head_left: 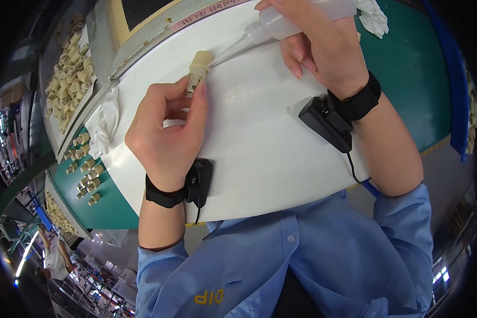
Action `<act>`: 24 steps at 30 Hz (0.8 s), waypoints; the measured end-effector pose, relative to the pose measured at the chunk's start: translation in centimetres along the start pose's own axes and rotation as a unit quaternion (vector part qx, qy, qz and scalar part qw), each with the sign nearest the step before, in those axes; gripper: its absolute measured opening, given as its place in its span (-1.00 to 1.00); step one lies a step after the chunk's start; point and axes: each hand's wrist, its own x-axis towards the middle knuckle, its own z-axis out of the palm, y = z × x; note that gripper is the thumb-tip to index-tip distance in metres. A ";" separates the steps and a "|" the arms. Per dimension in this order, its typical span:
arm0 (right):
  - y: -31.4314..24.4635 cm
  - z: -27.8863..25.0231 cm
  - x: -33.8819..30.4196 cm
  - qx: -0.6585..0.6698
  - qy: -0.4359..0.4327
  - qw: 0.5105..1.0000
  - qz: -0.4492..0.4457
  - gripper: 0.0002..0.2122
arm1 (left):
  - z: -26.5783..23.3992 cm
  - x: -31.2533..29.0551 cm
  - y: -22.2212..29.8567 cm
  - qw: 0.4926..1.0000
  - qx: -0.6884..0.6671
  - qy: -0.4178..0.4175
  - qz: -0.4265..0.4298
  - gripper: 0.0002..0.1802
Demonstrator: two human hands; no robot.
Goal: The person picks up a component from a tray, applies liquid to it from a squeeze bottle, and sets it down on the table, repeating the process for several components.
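Between the thumb and fingers of my left hand (169,127) is a small cream cylindrical part (200,61), a wider cap on a narrower, printed lower body. It is held upright and slightly tilted above the white work surface (249,159). My right hand (323,53) grips a translucent squeeze bottle (302,21) lying almost sideways. The bottle's thin tapered nozzle points down to the left, its tip at or very close to the side of the part, below the cap. Whether liquid comes out cannot be made out.
A tray at the left holds a heap of similar cream parts (69,79). Several more stand on the green mat (116,204) nearer me. White cloths lie at the left (106,124) and far right (373,18). A metal frame edge (143,50) borders the far side.
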 end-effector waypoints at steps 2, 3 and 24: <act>0.0 -0.2 0.2 0.005 -0.012 1.000 0.003 -0.72 | 0.0 0.0 0.0 1.000 -0.002 0.000 0.000 -0.81; 0.0 -0.3 0.2 0.007 -0.018 1.000 0.004 -0.72 | 0.1 0.1 0.0 1.000 -0.004 0.000 0.000 -0.81; 0.1 -0.6 0.1 -0.001 -0.048 0.998 -0.041 -0.73 | 0.1 0.1 -0.3 1.000 -0.019 -0.008 0.019 -0.78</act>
